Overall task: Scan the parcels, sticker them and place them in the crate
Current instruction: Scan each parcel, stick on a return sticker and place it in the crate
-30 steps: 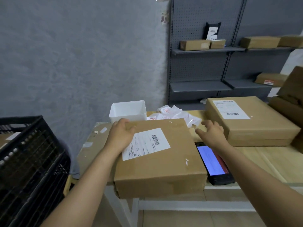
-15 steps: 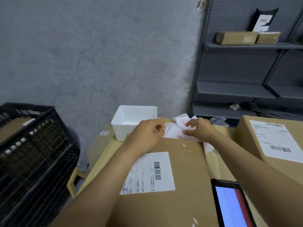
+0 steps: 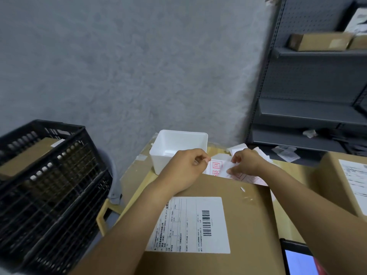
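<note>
since half a second ago our view has closed in on the sticker pile; our hands sit nearly where they were, but our left hand (image 3: 185, 167) now has its fingers curled with thumb and forefinger pinched at the left edge of a white sticker sheet (image 3: 218, 167) printed in red, while our right hand (image 3: 247, 163) pinches the same sheet from the right. the sheet lies just past the far edge of the parcel (image 3: 214, 225), which rests flat on the table (image 3: 135, 175) under our forearms, its shipping label (image 3: 190, 225) facing up.

we cannot tell whether a sticker has lifted off its backing; our fingers cover that spot. the scanner (image 3: 297, 259) is cut off at the lower right, only its lit screen showing. a 2nd parcel (image 3: 341, 179) is cropped at the right edge.

the white bin (image 3: 178, 143) stands touching the table's far left corner area, just beside our left hand. the black crate (image 3: 45, 185) sits to the left, holding 1 box. a grey wall and dark shelving (image 3: 317, 108) stand behind.
</note>
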A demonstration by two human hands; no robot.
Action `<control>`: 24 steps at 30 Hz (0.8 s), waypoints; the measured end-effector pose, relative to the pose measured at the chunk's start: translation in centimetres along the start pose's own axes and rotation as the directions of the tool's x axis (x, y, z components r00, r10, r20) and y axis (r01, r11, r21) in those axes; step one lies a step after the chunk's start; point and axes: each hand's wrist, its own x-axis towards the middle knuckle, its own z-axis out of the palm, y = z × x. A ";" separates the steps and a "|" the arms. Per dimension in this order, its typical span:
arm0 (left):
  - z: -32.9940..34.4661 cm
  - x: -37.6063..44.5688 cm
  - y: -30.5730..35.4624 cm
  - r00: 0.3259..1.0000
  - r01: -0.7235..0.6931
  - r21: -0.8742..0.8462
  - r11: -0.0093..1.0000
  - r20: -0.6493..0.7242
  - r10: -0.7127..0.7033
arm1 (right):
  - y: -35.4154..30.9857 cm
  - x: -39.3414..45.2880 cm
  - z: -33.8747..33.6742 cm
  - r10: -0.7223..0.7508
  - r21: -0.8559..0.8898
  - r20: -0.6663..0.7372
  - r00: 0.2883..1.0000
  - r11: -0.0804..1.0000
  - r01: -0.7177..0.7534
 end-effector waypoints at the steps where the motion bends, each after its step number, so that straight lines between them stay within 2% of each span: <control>1: -0.1 0.0 -0.1 1.000 -0.003 -0.011 1.000 0.000 0.003 | 0.0 -0.1 -0.2 0.000 0.046 0.010 1.000 0.999 -0.001; 5: -0.3 0.2 -0.2 1.000 -0.016 -0.045 0.999 0.001 0.016 | 0.2 -1.1 -1.8 -0.027 0.286 0.003 1.000 0.958 0.025; 8: -0.5 0.6 0.1 1.000 -0.017 -0.075 0.997 -0.004 0.017 | 0.2 -2.7 -3.5 -0.041 0.511 -0.005 0.999 0.859 0.038; 12: -0.4 1.0 0.9 1.000 -0.002 -0.121 0.993 0.004 0.002 | 0.3 -4.7 -4.7 -0.061 0.662 -0.024 0.998 0.747 0.062; 16: -0.2 1.5 1.9 1.000 0.015 -0.158 0.987 0.005 -0.014 | 0.2 -6.5 -5.5 -0.119 0.656 -0.074 0.990 0.742 0.138; 24: 0.0 3.2 4.9 0.985 0.157 -0.296 0.942 0.118 -0.127 | -2.3 -9.9 -7.7 -0.321 0.540 -0.218 0.922 0.747 0.388</control>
